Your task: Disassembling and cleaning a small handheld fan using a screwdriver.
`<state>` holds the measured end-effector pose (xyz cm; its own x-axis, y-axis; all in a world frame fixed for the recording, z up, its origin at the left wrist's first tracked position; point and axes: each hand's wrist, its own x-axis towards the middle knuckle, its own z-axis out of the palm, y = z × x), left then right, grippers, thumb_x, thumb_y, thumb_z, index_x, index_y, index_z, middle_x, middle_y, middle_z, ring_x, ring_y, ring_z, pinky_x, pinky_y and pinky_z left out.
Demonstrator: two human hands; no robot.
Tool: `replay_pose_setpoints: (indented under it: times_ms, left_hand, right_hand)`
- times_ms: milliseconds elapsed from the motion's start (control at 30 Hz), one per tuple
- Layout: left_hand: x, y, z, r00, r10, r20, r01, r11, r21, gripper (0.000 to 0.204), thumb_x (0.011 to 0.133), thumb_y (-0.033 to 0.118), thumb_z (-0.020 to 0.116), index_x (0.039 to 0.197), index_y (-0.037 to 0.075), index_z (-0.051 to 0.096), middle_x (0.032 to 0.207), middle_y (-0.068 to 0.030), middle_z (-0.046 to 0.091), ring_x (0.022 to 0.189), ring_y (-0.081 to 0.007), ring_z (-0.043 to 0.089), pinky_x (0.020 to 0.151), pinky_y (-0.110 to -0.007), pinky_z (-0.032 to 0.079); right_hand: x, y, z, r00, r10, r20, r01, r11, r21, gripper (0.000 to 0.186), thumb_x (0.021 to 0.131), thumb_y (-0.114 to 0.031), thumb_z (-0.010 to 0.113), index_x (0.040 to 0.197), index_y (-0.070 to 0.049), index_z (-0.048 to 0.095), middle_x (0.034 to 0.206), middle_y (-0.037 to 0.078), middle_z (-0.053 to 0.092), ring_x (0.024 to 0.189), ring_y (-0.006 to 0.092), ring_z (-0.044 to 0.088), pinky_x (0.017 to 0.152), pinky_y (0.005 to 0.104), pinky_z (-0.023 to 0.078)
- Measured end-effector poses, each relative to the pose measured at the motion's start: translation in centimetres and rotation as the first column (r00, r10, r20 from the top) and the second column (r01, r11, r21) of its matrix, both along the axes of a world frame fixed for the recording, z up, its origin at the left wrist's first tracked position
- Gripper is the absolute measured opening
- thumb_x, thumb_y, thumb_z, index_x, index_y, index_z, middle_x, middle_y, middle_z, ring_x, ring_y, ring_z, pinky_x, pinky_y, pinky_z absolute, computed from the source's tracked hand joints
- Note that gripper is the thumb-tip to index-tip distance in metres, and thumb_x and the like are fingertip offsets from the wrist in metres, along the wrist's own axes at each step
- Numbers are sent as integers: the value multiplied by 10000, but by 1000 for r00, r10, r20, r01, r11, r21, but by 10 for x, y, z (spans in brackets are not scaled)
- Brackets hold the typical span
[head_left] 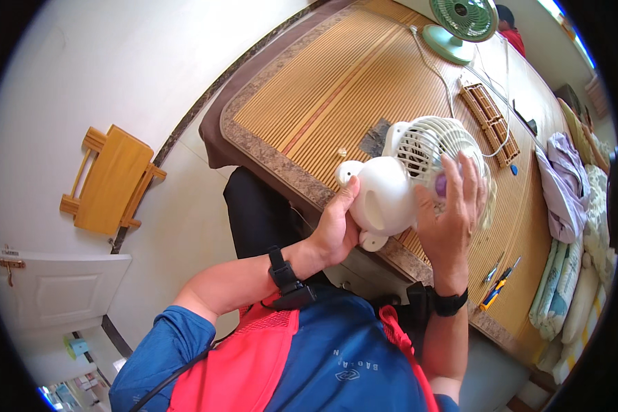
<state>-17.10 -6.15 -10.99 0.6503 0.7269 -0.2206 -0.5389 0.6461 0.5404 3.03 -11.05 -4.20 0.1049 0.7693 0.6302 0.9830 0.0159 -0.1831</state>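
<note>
Left hand [336, 230]: pinching base [384, 196]; one-sided hold could slip.
White fan [402, 165]: straddles mat edge [281, 163]; slip could mean floor drop.
Right hand [452, 220]: fingers spread over grille [417, 145]; hard push could twist fan loose.

Wooden stool [114, 180] by white wall [130, 69]; white door [62, 292]; pale floor [163, 216].

Smooth, glossy plastic for the held fan [388, 189], ribbed, matt mat [336, 89], smooth wooden stool [113, 180]
</note>
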Motion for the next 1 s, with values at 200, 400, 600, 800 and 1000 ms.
replay_pose_setpoints:
  times_ms: [200,400,600,800,1000]
  left_hand:
    - [-8,-3,-21,952,-286,-107,263,946,-188,769,1156,727,488,1690,173,467,1619,-134,610,1389,-335,680,1083,-579,598]
    - [-1,-19,-21,871,-40,-489,117,985,127,582,1098,229,783,1581,63,504,1385,-120,709,1155,-231,760,920,-419,684]
    - [-15,-23,-40,906,100,-411,107,885,452,511,1052,-53,734,1516,26,536,1320,-104,740,1173,-174,763,992,-344,650]
    - [3,-33,-33,918,-124,-376,280,874,396,331,1130,3,635,1450,17,554,1325,-144,759,1233,-248,782,1068,-409,643]
    - [39,-40,-31,863,-323,-388,421,885,198,325,1193,283,614,1405,41,570,1327,-168,766,1190,-309,809,997,-440,669]
  right_hand:
    - [19,2,-30,998,55,-14,-55,998,-10,587,988,-43,770,1563,-92,657,1661,210,577,1551,443,534,1314,555,394]
    - [36,-15,-35,995,-86,-52,85,996,-12,553,994,-21,789,1535,-61,677,1502,243,670,1451,445,611,1215,540,495]
    - [8,-85,-49,959,60,-275,-36,995,92,221,976,21,830,1192,8,791,1093,164,787,981,318,779,874,410,636]
    - [-11,-130,-65,838,9,-546,-46,997,-55,180,969,36,852,1135,-7,798,1014,119,778,776,201,748,690,323,610]
    - [-4,-151,-79,674,-58,-736,57,998,-27,313,956,43,868,1256,-8,794,1093,99,782,787,134,716,711,289,594]
